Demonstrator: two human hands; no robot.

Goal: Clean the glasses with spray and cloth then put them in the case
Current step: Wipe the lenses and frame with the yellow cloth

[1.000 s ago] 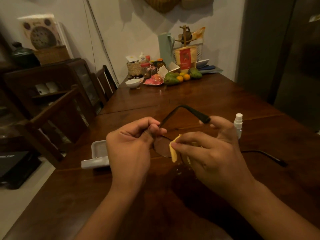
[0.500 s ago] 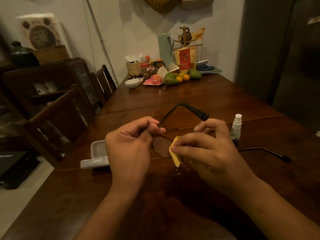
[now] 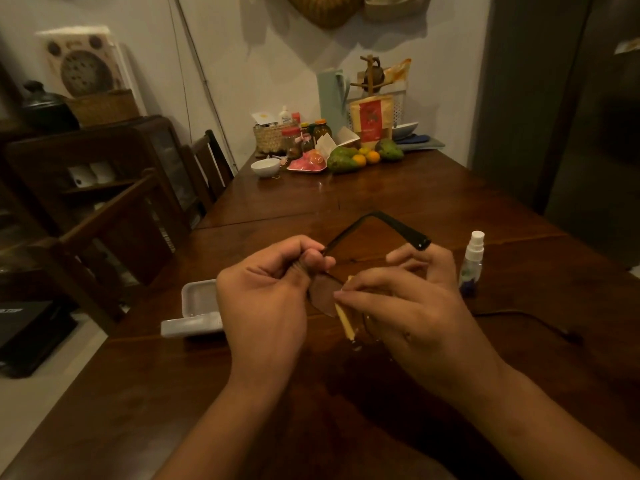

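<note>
Fingers (image 3: 308,259) of left hand (image 3: 263,303) pinch dark-framed glasses (image 3: 323,296); right hand (image 3: 412,306) clamps yellow cloth (image 3: 344,320) on tinted lens.

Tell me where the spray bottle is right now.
In the head view, the spray bottle stands upright on the table, just beyond the right hand.

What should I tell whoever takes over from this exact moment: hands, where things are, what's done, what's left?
Left hand: pinching the glasses at the frame, held above the table.
Right hand: pressing the yellow cloth onto a lens.
Spray bottle: upright on the table, just right of the right hand, cap on.
Case: open on the table, left of the left hand.
Done: the cloth is on one lens; whether spray went on cannot be told.
Left: finish wiping both lenses, fold the arms, lay the glasses in the case and close it.
</note>
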